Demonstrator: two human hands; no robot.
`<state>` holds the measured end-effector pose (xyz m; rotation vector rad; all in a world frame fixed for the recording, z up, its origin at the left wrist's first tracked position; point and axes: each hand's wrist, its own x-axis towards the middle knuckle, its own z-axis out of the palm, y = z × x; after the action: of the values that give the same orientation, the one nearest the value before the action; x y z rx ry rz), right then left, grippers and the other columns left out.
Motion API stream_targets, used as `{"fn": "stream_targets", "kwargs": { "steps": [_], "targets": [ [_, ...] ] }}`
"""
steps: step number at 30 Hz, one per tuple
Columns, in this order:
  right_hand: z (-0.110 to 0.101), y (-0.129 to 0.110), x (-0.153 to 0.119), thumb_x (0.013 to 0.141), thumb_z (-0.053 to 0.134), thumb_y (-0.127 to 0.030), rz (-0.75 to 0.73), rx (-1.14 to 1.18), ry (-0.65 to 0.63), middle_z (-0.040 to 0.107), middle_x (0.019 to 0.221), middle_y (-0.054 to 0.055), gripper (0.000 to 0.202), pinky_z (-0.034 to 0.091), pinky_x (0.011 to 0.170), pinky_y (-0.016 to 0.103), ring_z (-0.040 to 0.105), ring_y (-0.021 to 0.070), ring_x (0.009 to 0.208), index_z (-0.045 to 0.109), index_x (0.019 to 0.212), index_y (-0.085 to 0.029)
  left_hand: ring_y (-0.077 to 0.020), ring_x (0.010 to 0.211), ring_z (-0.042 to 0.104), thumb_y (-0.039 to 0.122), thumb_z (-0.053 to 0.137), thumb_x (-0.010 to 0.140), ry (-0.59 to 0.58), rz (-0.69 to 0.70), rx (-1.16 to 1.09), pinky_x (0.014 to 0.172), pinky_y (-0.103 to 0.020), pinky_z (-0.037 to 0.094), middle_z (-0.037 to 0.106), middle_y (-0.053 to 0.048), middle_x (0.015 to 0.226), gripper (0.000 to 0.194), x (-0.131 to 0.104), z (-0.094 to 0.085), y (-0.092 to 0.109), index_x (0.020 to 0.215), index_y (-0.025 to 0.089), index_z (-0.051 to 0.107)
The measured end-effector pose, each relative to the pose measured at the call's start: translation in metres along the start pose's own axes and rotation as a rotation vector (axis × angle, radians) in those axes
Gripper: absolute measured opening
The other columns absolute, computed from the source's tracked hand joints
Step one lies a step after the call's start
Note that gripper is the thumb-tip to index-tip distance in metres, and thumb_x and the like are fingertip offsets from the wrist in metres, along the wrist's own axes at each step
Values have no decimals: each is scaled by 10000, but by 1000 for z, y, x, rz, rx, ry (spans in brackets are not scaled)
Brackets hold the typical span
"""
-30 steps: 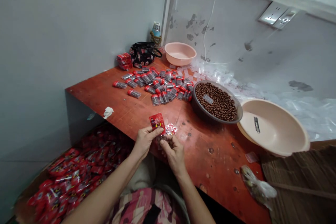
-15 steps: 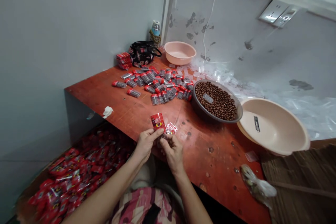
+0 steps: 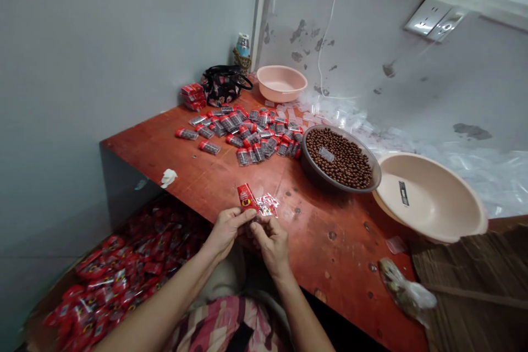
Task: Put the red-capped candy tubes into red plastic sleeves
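Observation:
At the table's front edge, my left hand [image 3: 227, 232] pinches a red printed card [image 3: 247, 197] with a yellow spot, held tilted upward. My right hand [image 3: 270, 245] is closed just beside it, thumb and fingers together at the card's lower end. Something small and dark shows between the two hands, mostly hidden by the fingers. Just beyond my right fingers is a shiny red and white printed piece [image 3: 268, 204]; whether it lies on the table or is held I cannot tell. Several clear, red-capped small boxes [image 3: 252, 137] with dark contents lie piled farther back.
A grey basin [image 3: 303, 168] of brown balls stands mid-table, beside a large cream basin [image 3: 437, 198]. A pink basin [image 3: 282, 83] and a black floral bag [image 3: 223, 88] are behind. Red packs [image 3: 119, 275] fill a box at lower left. Clear plastic pieces [image 3: 445, 170] line the wall.
The red card has tilted and dropped slightly toward my hands. More of the shiny printed piece shows beside it. Both hands keep their grip in nearly the same place.

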<state>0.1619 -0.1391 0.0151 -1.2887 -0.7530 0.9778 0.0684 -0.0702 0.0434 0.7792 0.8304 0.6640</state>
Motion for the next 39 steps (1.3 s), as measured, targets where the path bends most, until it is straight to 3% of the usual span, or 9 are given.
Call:
{"fn": "stream_targets", "kwargs": {
  "steps": [3,6,9,12,16,21,26,31,39],
  "targets": [
    [-1,-4,0,747,581,-299,-104,-110,2,623,730,9,148,457,588,220,557,117,632,604,832,-180,-131,565,579,264,706,601,101,53,7,561,-229,452,642,-42,626,188,2,1,-2,674,102,646],
    [-4,2,6,739,589,-335,7,36,-31,608,616,-14,180,410,421,183,502,81,449,575,811,-172,-104,459,526,296,703,599,158,145,101,452,-197,392,594,-2,518,200,2,5,-8,601,111,628],
    [-4,10,12,703,619,-381,139,240,-62,574,501,-38,245,313,302,148,410,47,303,524,743,-158,-105,367,479,348,660,643,109,143,125,384,-213,352,541,11,432,246,0,8,-11,579,116,608],
    [-1,13,13,699,625,-387,153,278,-49,538,458,-55,263,301,296,134,400,38,289,514,737,-151,-121,392,506,369,623,681,31,88,-7,411,-236,390,586,-15,496,256,-2,10,-7,638,116,612],
    [-1,9,6,721,608,-369,93,138,-73,530,483,-60,222,331,333,145,424,46,334,544,747,-158,-100,445,514,334,663,650,67,39,-150,461,-221,402,610,-26,555,233,-1,9,-3,637,109,606],
    [-1,6,-1,737,588,-339,-17,8,8,584,609,-22,170,395,410,179,483,79,456,590,790,-177,-90,420,492,314,699,605,107,73,-82,440,-214,389,585,-1,532,227,0,8,-15,638,110,604],
    [4,11,3,716,617,-328,110,212,47,527,532,-56,186,333,334,160,410,49,343,524,745,-171,-107,386,479,344,639,672,83,96,-32,380,-224,369,557,8,508,226,-5,10,-15,654,126,580],
    [8,7,-2,720,624,-307,109,277,40,545,560,-49,187,392,406,163,464,55,408,515,773,-164,-93,431,480,339,637,679,89,120,-162,429,-212,371,555,5,515,235,-8,13,-2,621,120,575],
    [16,4,-3,721,619,-315,95,242,140,539,513,-53,191,360,362,152,430,48,371,517,719,-153,-75,394,431,386,634,667,196,164,-90,374,-195,323,527,26,513,275,-8,11,-25,691,117,585]
  ]
}}
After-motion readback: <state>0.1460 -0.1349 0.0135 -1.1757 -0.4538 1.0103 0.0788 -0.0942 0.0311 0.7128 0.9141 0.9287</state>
